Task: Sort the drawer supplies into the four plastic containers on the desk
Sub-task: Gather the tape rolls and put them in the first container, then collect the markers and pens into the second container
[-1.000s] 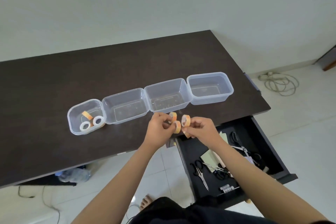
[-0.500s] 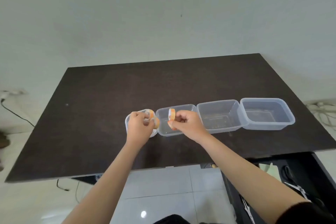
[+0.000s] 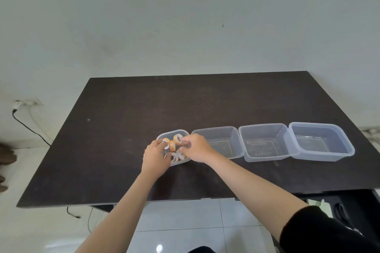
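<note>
Four clear plastic containers stand in a row on the dark desk [image 3: 115, 129]. The small leftmost container [image 3: 171, 132] holds several orange and white tape rolls [image 3: 174, 157]. Both my hands are over it. My left hand [image 3: 154, 156] pinches a tape roll [image 3: 166, 141] at rim height. My right hand [image 3: 195, 148] pinches another tape roll [image 3: 177, 138], and a third roll [image 3: 171, 146] sits between the fingertips. The second container [image 3: 216, 130], third container [image 3: 264, 126] and fourth container [image 3: 320, 125] look empty.
The open drawer [image 3: 353, 201] shows at the lower right under the desk edge, with paper and dark scissors [image 3: 341, 211] inside. A wall socket with a black cable [image 3: 26, 125] is at the left. White floor tiles lie below the desk's front edge.
Both hands have carried the tape rolls left from the drawer area and now hold them over the leftmost container. The view has swung left, so the drawer is mostly out of frame.
</note>
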